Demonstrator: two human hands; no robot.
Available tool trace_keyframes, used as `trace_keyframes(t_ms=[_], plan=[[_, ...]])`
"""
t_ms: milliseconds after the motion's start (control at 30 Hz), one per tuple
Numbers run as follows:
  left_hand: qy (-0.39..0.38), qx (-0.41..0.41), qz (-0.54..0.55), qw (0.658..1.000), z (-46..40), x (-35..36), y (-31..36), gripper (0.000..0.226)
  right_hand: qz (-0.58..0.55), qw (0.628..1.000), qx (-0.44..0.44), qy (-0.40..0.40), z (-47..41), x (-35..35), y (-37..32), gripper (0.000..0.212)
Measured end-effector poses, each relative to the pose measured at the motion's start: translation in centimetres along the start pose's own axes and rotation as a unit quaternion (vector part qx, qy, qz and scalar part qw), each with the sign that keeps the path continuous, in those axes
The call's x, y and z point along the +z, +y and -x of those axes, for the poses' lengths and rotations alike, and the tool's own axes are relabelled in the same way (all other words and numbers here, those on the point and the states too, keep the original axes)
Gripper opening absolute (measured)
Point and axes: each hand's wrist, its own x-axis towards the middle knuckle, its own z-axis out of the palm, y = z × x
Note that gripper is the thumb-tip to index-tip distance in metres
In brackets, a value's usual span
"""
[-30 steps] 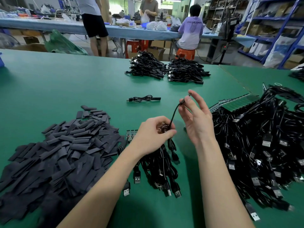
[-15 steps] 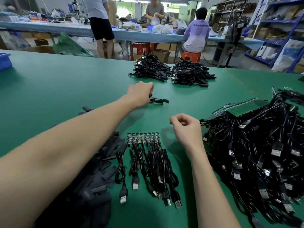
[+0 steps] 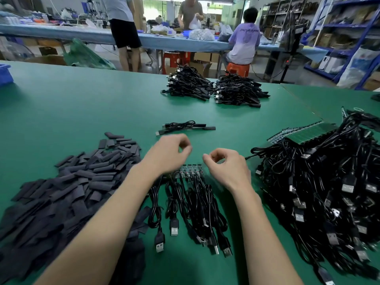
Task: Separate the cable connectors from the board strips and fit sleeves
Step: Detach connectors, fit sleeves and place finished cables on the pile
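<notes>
- Since both hands hover empty, left hand (image 3: 168, 154) and right hand (image 3: 227, 168) loosely curled, neither grip holds anything.
- Strip (image 3: 190, 170) lies on the worktop (image 3: 82, 112) just under them, cables (image 3: 191, 204) trailing near.
- Looks light, thin and snappable, I'd guess; cables floppy.
- Pinch one board by its edges, not the wire.
- Sleeves (image 3: 67, 192) are heaped left.

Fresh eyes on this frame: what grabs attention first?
Probably the two empty hands hovering mid-table, left hand and right hand, fingers loosely curled above a board strip with cables fanned toward the viewer. Next, the heap of black sleeves on the left and the big cable tangle on the right.
</notes>
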Motion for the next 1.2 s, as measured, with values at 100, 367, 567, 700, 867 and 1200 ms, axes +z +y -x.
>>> trace_keyframes(t_ms=[100, 367, 567, 700, 867, 1200], plan=[[-0.034, -0.026, -0.056, 0.998, 2.8, 0.9, 0.3, 0.023, 0.002, 1.000, 0.005, -0.021, -0.2, -0.2, 0.1, 0.030], [0.021, -0.006, 0.065, 0.998, 3.1, -0.1, 0.5, 0.013, -0.070, 0.995, -0.036, -0.059, -0.2, 0.3, -0.2, 0.032], [0.033, 0.035, 0.148, 0.988, 3.2, -0.2, 0.7, 0.012, -0.204, 0.966, -0.119, -0.100, 0.5, -0.1, -1.3, 0.028], [0.021, 0.039, 0.186, 0.981, 3.2, -0.4, 0.7, 0.012, -0.267, 0.947, -0.123, -0.129, 0.6, -0.6, -1.6, 0.028], [0.006, 0.052, 0.239, 0.970, 3.0, -0.5, 0.8, 0.014, -0.341, 0.922, -0.073, -0.169, 0.6, -0.6, -1.3, 0.038], [-0.019, 0.020, 0.345, 0.938, 2.8, -0.7, 0.2, 0.015, -0.500, 0.833, 0.065, -0.227, 0.6, -0.9, -1.4, 0.023]])
